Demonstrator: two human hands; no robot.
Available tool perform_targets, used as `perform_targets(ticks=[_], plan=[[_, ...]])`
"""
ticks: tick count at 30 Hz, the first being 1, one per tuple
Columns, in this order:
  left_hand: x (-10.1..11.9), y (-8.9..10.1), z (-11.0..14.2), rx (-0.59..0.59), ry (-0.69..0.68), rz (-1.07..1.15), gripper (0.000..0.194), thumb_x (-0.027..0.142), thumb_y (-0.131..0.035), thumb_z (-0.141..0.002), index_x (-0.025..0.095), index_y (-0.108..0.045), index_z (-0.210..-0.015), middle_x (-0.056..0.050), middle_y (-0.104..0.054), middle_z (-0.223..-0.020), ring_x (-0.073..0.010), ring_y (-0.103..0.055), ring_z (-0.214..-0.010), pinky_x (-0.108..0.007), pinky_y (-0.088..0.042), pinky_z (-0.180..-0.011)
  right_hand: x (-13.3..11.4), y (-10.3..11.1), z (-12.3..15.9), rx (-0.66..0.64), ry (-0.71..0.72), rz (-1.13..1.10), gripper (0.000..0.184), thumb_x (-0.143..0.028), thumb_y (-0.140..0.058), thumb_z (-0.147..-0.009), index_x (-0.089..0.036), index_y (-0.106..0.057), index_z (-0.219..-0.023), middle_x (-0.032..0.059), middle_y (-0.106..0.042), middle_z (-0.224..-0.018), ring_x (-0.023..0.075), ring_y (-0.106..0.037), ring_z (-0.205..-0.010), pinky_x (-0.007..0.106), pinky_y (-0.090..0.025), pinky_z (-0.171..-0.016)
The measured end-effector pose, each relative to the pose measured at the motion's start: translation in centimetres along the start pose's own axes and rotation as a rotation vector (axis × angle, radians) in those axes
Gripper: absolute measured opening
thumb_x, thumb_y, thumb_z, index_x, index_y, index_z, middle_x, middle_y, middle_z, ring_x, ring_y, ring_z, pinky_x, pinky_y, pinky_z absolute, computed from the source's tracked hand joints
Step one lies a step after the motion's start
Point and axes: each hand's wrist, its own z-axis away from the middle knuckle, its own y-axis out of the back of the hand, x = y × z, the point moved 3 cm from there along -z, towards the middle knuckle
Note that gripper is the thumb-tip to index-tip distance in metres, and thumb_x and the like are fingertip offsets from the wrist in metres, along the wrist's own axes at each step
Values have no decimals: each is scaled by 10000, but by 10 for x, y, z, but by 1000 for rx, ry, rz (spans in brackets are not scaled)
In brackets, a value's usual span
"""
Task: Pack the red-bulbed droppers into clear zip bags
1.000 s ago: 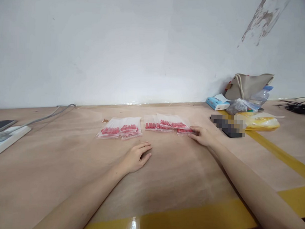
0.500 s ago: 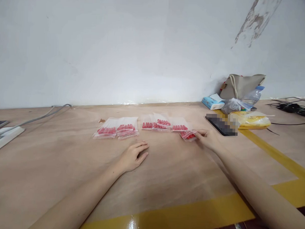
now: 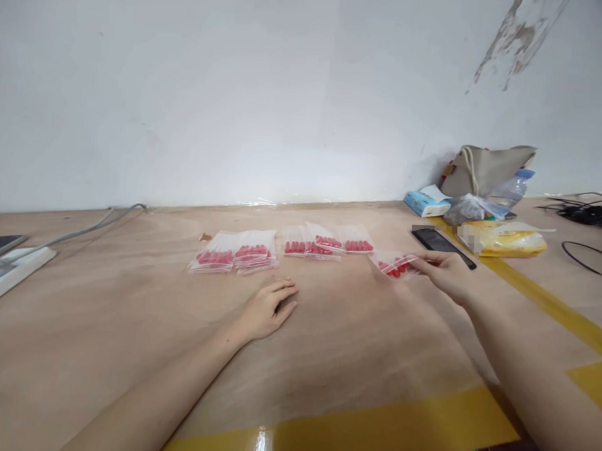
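Between the thumb and fingers of my right hand [image 3: 440,273] is the edge of a small clear zip bag [image 3: 394,263] with red pieces inside. The bag is tilted, to the right of the other bags. My left hand [image 3: 273,308] rests on the table, fingers loosely apart, holding nothing. Ahead of it lie two overlapping stacks of similar bags, a left stack [image 3: 212,254] and a right stack [image 3: 255,251]. Farther right, several more bags [image 3: 323,243] lie side by side, partly overlapping. The red pieces sit in rows; their exact kind is too small to tell.
At the right lie a black phone [image 3: 441,245], a yellow packet [image 3: 510,239], a blue tissue pack [image 3: 427,201], a grey bag [image 3: 485,169] and black cables [image 3: 585,212]. A white power strip [image 3: 25,272] with a grey cable is at the left. Yellow tape [image 3: 348,424] crosses the near side.
My right hand has drawn the zip bag rightward, away from the row, so the bag it overlapped now shows fully. My left hand stays in place. The view has shifted slightly.
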Motion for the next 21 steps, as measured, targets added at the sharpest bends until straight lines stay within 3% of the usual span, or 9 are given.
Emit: perform_targets(ticks=[3,8,11,14,17,21], plan=[[1,0,-1,8,-4,-1,291,249,-477,-851,174,-577,-1114,-97,-569,-1157,-224,-518,-1094,-398,-428,-944,-20,-10,23,-238,48,-81,243,-415,-655,-671,-201,-703,-775,55,-704,-804,195,-652,-725,314,-535,-662],[10,4,-1,25,-68,30,317,273,-497,-847,198,-549,-1151,-92,-525,-1210,-235,-473,-1144,-409,-408,-961,-48,-75,53,-553,202,-143,228,-367,-593,-747,-199,-673,-879,50,-683,-873,175,-638,-792,316,-524,-721],[17,5,2,6,-111,55,382,296,-525,-835,221,-496,-1209,-85,-485,-1255,-237,-436,-1180,-408,-392,-976,-60,-100,59,-424,331,7,233,-287,-565,-752,-190,-641,-949,62,-648,-874,173,-612,-773,326,-520,-692],[23,2,1,-32,-93,72,422,307,-552,-818,220,-477,-1223,-91,-464,-1275,-241,-439,-1177,-402,-394,-973,-67,-100,66,-259,475,269,403,-203,-575,-697,-211,-571,-1100,81,-572,-952,188,-566,-816,355,-501,-722],[32,-4,-8,-14,-33,109,469,357,-587,-786,208,-471,-1216,-100,-485,-1248,-253,-482,-1128,-407,-424,-939,-65,-94,75,-236,560,409,519,-198,-597,-669,-243,-512,-1180,103,-484,-1086,200,-541,-846,392,-481,-773],[48,-18,-27,13,-76,167,460,353,-610,-760,201,-467,-1170,-92,-495,-1227,-246,-484,-1123,-389,-422,-945,-54,-93,81,-231,568,474,432,-256,-587,-713,-266,-534,-1141,107,-437,-1158,221,-535,-888,399,-485,-760]])
